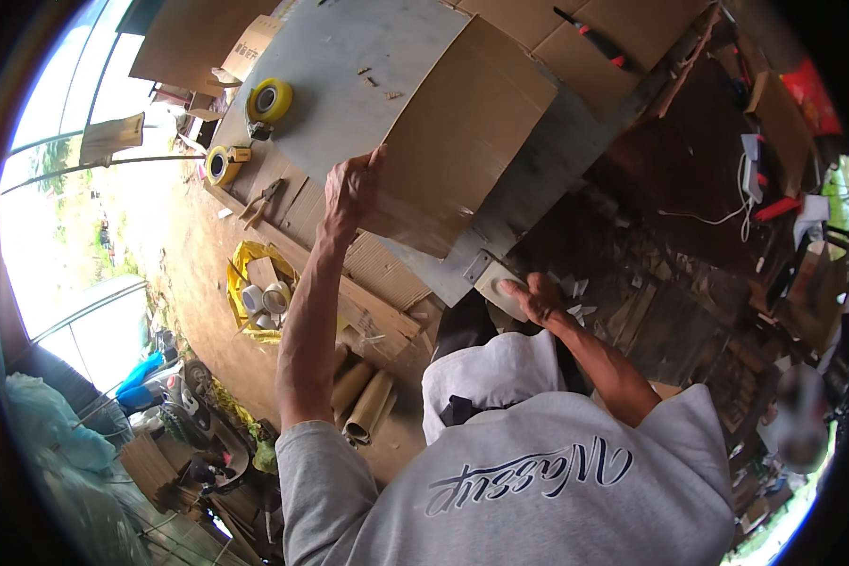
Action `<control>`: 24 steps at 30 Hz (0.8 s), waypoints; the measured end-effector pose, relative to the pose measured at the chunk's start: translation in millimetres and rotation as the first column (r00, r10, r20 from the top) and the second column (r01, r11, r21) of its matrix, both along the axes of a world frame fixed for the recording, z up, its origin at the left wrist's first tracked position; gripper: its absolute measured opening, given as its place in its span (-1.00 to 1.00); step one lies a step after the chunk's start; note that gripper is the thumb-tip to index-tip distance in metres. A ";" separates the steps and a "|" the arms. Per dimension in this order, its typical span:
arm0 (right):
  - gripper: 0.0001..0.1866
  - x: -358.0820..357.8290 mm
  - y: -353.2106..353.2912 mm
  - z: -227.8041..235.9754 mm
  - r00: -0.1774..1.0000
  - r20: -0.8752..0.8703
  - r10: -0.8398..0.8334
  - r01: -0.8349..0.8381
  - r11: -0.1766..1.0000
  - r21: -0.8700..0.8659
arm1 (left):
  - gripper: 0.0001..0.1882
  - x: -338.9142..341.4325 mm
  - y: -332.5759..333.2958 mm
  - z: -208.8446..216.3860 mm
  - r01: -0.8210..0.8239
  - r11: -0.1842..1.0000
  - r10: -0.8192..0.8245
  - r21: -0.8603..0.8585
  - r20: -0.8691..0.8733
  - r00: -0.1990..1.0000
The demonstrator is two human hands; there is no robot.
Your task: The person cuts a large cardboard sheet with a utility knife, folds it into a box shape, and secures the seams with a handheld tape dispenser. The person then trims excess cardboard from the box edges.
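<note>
the left hand (351,195) has its fingers closed on the left edge of a brown cardboard sheet (472,123), which slants across the grey tabletop (335,123); whether the whole sheet lies flat or is partly lifted, i cannot tell. the right hand (538,297) is clamped around a pale tool (502,291) with a metal piece at its far end, thumb on top, near the sheet's lower corner; its other fingers are mostly hidden. on the tabletop, left of the sheet, stands a yellow tape roll (282,91), with small brown scraps beyond the left hand. pliers (266,196) lie further left, and a yellow bag (241,257) of rolls sits below them. cardboard tubes (373,406) are near the left forearm, and a black-and-red tool (590,38) lies on cardboard at the top
</note>
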State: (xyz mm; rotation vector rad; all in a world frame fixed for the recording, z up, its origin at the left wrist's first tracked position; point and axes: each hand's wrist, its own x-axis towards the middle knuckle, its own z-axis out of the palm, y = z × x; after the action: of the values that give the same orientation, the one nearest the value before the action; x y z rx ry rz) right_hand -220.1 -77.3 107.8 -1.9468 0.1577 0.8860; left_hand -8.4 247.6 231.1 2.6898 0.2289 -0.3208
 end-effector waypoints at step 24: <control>-0.44 184.6 208.1 71.3 0.970 0.239 0.040 -0.097 0.967 0.235 | -0.51 88.1 175.4 -108.1 -0.123 0.870 0.133 -0.478 -0.014 0.991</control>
State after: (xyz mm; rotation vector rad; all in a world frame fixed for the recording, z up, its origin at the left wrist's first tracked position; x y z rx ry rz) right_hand -35.5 130.8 179.1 -1.8142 -0.1527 0.6788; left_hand 79.7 422.9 123.0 2.1742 0.2798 -0.2689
